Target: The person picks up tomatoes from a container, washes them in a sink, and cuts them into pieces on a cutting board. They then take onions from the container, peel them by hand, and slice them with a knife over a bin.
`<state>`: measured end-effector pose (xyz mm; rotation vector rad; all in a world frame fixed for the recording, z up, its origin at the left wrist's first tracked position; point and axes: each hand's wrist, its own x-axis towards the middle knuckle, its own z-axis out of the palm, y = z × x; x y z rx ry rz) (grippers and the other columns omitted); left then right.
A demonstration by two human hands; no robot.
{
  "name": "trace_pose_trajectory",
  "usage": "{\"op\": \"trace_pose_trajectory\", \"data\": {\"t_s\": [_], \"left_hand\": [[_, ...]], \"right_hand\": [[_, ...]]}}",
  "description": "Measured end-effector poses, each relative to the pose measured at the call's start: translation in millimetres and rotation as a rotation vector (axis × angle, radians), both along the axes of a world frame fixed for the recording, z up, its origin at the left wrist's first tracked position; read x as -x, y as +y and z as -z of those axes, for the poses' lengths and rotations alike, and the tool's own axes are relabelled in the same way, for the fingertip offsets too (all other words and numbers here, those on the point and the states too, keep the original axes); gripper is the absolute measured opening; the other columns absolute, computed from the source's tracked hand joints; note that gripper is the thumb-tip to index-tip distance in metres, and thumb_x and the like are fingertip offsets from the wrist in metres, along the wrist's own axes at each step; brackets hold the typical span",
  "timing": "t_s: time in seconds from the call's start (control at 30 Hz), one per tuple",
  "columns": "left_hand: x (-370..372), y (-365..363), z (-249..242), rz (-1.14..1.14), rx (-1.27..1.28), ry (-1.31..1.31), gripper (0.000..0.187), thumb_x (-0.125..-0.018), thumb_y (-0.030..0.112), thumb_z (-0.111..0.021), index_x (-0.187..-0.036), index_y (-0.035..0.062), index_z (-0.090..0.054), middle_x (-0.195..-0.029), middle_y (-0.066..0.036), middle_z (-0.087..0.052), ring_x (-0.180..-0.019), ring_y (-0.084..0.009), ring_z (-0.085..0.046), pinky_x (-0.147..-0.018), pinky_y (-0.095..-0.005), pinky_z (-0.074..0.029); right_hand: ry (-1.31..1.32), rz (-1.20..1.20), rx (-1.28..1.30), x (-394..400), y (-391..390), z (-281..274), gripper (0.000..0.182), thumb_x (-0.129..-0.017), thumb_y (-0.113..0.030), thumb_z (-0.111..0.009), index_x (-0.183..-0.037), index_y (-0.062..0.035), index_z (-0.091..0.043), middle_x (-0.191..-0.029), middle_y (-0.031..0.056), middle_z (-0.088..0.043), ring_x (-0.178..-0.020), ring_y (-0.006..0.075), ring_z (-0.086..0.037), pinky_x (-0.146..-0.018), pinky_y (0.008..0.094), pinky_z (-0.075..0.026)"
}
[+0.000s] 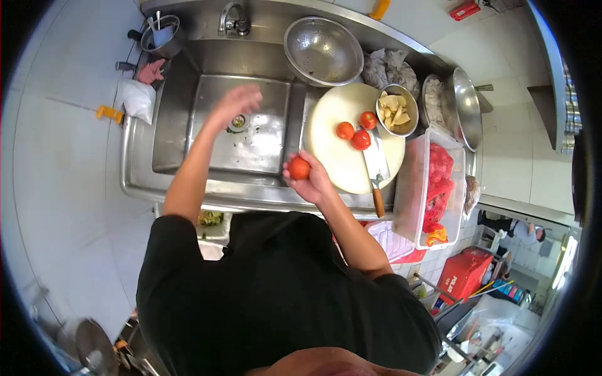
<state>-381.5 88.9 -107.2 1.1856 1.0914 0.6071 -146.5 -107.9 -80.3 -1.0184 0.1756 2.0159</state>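
A red tomato (299, 168) rests in my right hand (315, 183), palm up with the fingers curled round it, at the near right edge of the sink. My left hand (237, 105) is over the sink basin (207, 138), fingers stretched out, slightly blurred and holding nothing. On the round white cutting board (329, 125), right of my right hand, three tomatoes (360, 140) sit close together. Beside them lies a cleaver (375, 160), its wooden handle (379, 203) towards me. A metal bowl of peeled, cut pieces (394, 113) stands at the board's far right edge.
A colander (323, 51) stands behind the board, right of the faucet (234, 25). A clear plastic bin (411, 188) with red mesh bags (439, 182) is on the right. A metal pot (164, 39) holding utensils, a pink cloth (150, 71) and a white bag (135, 100) are at the left.
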Motion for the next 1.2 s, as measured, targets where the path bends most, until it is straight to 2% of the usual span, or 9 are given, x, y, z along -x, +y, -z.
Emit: {"op": "trace_pose_trajectory", "data": {"t_s": [0.13, 0.3, 0.47, 0.67, 0.7, 0.77, 0.9, 1.0, 1.2], "left_hand": [[39.7, 189.6, 91.1, -0.287, -0.265, 0.397, 0.040, -0.098, 0.028, -0.063, -0.131, 0.0055, -0.062, -0.108, -0.006, -0.070, -0.094, -0.0145, -0.064, -0.079, -0.0293, -0.050], [69.5, 317.0, 166.2, -0.455, -0.067, -0.279, 0.044, -0.100, 0.043, -0.059, -0.132, 0.0133, -0.061, -0.117, -0.007, -0.068, -0.100, -0.0303, -0.066, -0.086, -0.0539, -0.052], [49.6, 381.5, 160.0, -0.307, 0.220, -0.064, 0.022, -0.099, 0.034, -0.061, -0.116, 0.0201, -0.063, -0.104, -0.001, -0.066, -0.077, -0.0153, -0.063, -0.065, -0.0307, -0.050], [62.3, 388.8, 144.5, -0.146, 0.251, 0.150, 0.013, -0.097, 0.036, -0.063, -0.097, 0.0229, -0.062, -0.086, 0.005, -0.062, -0.059, -0.0111, -0.054, -0.051, -0.0270, -0.043], [72.7, 417.8, 168.8, -0.109, 0.348, -0.006, 0.014, -0.093, 0.022, -0.065, -0.107, 0.0185, -0.065, -0.088, 0.004, -0.062, -0.066, -0.0118, -0.056, -0.054, -0.0295, -0.046], [59.4, 395.0, 159.9, -0.204, 0.056, -0.049, 0.029, -0.091, 0.020, -0.064, -0.119, 0.0137, -0.062, -0.093, -0.001, -0.064, -0.073, -0.0155, -0.060, -0.060, -0.0323, -0.050], [45.2, 335.7, 123.2, -0.315, 0.417, -0.119, 0.062, -0.090, 0.046, -0.075, -0.134, 0.0074, -0.055, -0.106, -0.008, -0.067, -0.090, -0.0219, -0.065, -0.073, -0.0361, -0.052], [48.8, 245.3, 107.0, -0.351, 0.261, -0.199, 0.071, -0.089, 0.064, -0.068, -0.134, 0.0103, -0.057, -0.114, -0.007, -0.065, -0.100, -0.0201, -0.062, -0.080, -0.0348, -0.050], [36.8, 134.8, 83.9, -0.544, 0.063, -0.432, 0.038, -0.102, 0.039, -0.061, -0.127, 0.0102, -0.061, -0.117, -0.008, -0.064, -0.104, -0.0208, -0.063, -0.090, -0.0364, -0.049]], "right_hand": [[0.034, 0.042, 0.009, 7.9, -16.2, 15.3, 0.031, -0.102, -0.036, -0.056, -0.119, -0.0107, -0.058, -0.104, 0.0122, -0.065, -0.088, 0.0277, -0.067, -0.063, 0.0335, -0.054], [-0.100, -0.023, -0.168, 35.8, -1.2, -2.2, 0.035, -0.101, -0.023, -0.060, -0.132, -0.0096, -0.052, -0.113, 0.0120, -0.064, -0.098, 0.0283, -0.070, -0.069, 0.0330, -0.058], [0.060, -0.219, -0.229, 39.3, 52.0, 3.8, 0.039, -0.104, -0.025, -0.058, -0.138, -0.0088, -0.050, -0.115, 0.0118, -0.064, -0.096, 0.0251, -0.073, -0.064, 0.0300, -0.061], [0.071, -0.157, -0.216, 70.9, 136.5, 30.5, 0.035, -0.101, -0.036, -0.063, -0.121, -0.0096, -0.052, -0.108, 0.0092, -0.063, -0.085, 0.0256, -0.072, -0.070, 0.0368, -0.061], [0.046, -0.155, -0.246, 77.5, 150.8, 32.7, 0.034, -0.101, -0.036, -0.063, -0.119, -0.0097, -0.051, -0.107, 0.0096, -0.063, -0.085, 0.0262, -0.072, -0.071, 0.0380, -0.061], [0.007, -0.138, -0.276, 88.3, 181.4, 40.8, 0.034, -0.100, -0.029, -0.064, -0.123, -0.0096, -0.051, -0.112, 0.0112, -0.062, -0.094, 0.0280, -0.070, -0.078, 0.0406, -0.061], [-0.095, -0.060, -0.276, 111.8, 242.9, 52.2, 0.039, -0.098, -0.020, -0.064, -0.133, -0.0093, -0.049, -0.122, 0.0123, -0.058, -0.099, 0.0264, -0.066, -0.084, 0.0423, -0.060], [-0.135, 0.040, -0.247, 128.8, 289.7, 73.9, 0.035, -0.100, -0.020, -0.061, -0.132, -0.0081, -0.054, -0.114, 0.0098, -0.061, -0.094, 0.0234, -0.065, -0.081, 0.0395, -0.058], [-0.249, 0.073, -0.481, 174.5, 330.3, 91.8, 0.028, -0.103, -0.025, -0.055, -0.124, -0.0098, -0.064, -0.109, 0.0059, -0.068, -0.096, 0.0185, -0.063, -0.087, 0.0350, -0.051]]}}
